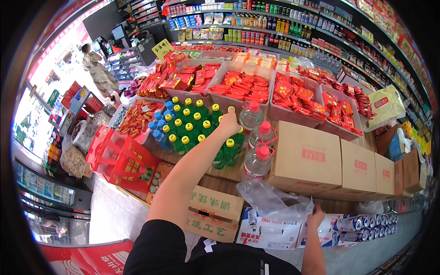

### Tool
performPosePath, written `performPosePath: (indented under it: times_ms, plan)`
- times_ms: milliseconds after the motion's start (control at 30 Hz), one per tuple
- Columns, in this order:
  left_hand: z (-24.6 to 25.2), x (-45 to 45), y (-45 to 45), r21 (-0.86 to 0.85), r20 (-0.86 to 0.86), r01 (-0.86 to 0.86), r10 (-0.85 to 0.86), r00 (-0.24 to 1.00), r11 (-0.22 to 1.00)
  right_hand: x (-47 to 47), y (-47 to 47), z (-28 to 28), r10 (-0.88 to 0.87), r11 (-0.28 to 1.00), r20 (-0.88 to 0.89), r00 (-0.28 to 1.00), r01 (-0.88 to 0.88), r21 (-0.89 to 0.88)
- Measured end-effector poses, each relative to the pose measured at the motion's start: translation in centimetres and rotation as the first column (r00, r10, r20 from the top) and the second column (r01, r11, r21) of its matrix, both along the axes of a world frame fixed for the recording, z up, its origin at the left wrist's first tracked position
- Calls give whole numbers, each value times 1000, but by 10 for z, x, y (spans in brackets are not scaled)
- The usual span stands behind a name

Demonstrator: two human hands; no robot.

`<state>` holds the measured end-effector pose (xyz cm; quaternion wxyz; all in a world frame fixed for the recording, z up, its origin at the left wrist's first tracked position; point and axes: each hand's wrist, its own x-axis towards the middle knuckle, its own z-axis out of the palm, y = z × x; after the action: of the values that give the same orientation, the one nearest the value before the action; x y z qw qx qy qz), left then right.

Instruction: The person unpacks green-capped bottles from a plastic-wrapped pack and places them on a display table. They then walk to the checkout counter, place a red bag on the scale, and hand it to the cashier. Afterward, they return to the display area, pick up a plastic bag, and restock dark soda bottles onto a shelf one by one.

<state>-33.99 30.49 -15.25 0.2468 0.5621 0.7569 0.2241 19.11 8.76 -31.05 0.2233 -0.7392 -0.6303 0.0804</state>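
My left hand [229,124] reaches over a cluster of green plastic bottles [189,131] with yellow caps. Its fingertips are at one yellow cap [231,109]; the fingers' undersides are hidden, so a grip cannot be made out. In my right hand [315,217] is the edge of a crumpled clear plastic wrap [275,201], which spreads left across the front of the table. Large clear bottles [258,161] with pink-red caps and handles stand right of the green ones. Smaller blue-capped bottles [161,135] stand at the cluster's left.
Cardboard boxes [307,156] line the right. Plastic bins [240,82] of red packets stand behind the bottles. A red gift bag [122,158] is at the left. Below are a carton [213,213] and packs of cans [366,225]. A person [98,70] stands far left.
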Motion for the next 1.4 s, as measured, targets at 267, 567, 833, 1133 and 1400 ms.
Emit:
performPosePath:
  times_ms: [267, 567, 833, 1133, 1400]
  plan:
    - [26, 12, -119, 463, 265, -92, -38, 964, 882, 6, 1, -8, -7, 1000, 4, 1000, 7, 17]
    - [-58, 32, -440, 378, 571, -836, 611, 549, 398, 6, -2, 8, 128, 992, -371, 920, -119, 47]
    - [-205, 55, -699, -68, 458, -980, 878, 137, 188, -24, -24, 13, 708, 703, -29, 705, -708, -67]
    - [-328, 98, -910, -644, 251, -688, 942, 222, 334, -142, 4, 114, 611, 768, -292, 736, -460, 447]
    - [-333, -35, -1025, -669, 299, -722, 953, -46, 175, -435, -159, 303, 758, 651, -594, 270, -257, 714]
